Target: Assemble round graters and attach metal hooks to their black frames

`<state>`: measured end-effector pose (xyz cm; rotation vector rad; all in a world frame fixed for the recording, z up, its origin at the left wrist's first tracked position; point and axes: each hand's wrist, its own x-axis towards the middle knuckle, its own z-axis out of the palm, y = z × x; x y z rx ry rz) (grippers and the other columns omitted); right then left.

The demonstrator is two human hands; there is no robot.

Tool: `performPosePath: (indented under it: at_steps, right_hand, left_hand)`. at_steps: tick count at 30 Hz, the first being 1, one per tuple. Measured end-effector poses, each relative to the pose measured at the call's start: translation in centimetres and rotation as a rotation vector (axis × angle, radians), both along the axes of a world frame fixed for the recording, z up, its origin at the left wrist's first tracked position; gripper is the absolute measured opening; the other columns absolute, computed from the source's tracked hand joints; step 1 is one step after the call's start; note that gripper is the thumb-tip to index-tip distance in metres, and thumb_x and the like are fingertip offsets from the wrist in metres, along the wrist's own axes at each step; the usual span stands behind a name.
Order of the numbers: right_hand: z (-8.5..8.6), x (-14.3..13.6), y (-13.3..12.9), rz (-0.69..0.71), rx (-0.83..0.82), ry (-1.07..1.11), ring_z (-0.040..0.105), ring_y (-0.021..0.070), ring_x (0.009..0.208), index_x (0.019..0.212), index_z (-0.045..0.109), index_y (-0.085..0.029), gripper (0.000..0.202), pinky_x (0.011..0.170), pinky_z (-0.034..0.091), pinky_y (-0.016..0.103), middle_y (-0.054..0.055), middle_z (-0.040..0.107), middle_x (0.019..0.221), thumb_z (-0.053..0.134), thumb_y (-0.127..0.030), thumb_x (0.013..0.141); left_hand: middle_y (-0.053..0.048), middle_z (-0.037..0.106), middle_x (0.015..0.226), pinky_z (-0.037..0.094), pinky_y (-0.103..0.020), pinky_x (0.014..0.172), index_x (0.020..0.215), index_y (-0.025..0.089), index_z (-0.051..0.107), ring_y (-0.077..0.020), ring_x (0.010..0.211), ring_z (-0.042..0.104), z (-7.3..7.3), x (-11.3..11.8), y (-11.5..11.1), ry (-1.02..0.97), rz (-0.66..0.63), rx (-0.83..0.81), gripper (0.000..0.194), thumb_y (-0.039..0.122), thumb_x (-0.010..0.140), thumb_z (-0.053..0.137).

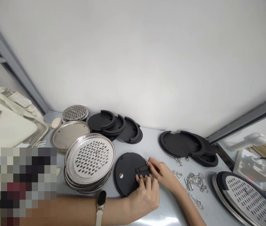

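A round black disc (126,169) lies on the table in front of me, with a small hole at its upper left, a bright round spot and a raised rectangular piece (142,169) at its right. My left hand (144,193), with a banded watch on the wrist, rests its bent fingertips on the disc just below that piece. From the right, my right hand (158,171) pinches at the piece's outer end; whatever lies between its fingertips is too small to make out. Left of the disc stands a stack of round metal grater plates (95,158).
Metal plates (69,135) and black rimmed discs (101,121) stand at the back left. More black discs (181,144) are at the back right. Wire clips (195,182) lie right of my right hand, near a grater stack (248,197). A white wall (133,62) rises behind.
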<state>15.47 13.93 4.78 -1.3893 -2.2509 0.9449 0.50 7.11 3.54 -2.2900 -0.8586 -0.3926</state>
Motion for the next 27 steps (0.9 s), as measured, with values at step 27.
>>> performPosePath:
  at_steps: [27]
  right_hand:
    - [-0.3, 0.0, -0.2, 0.013, 0.033, -0.033, 0.036, 0.0125, 0.052, 0.074, 0.033, -0.023, 0.027, 0.056, 0.028, 0.025, -0.006, 0.038, 0.059, 0.03, -0.033, 0.099]
  left_hand:
    - [-0.01, 0.06, 0.08, 0.051, -0.036, 0.057, 0.089, 0.006, 0.066, -0.0192, 0.064, 0.058, 1.3, -0.2, 0.0, -0.016, 0.024, 0.013, 0.023, 0.014, 0.076, 0.048]
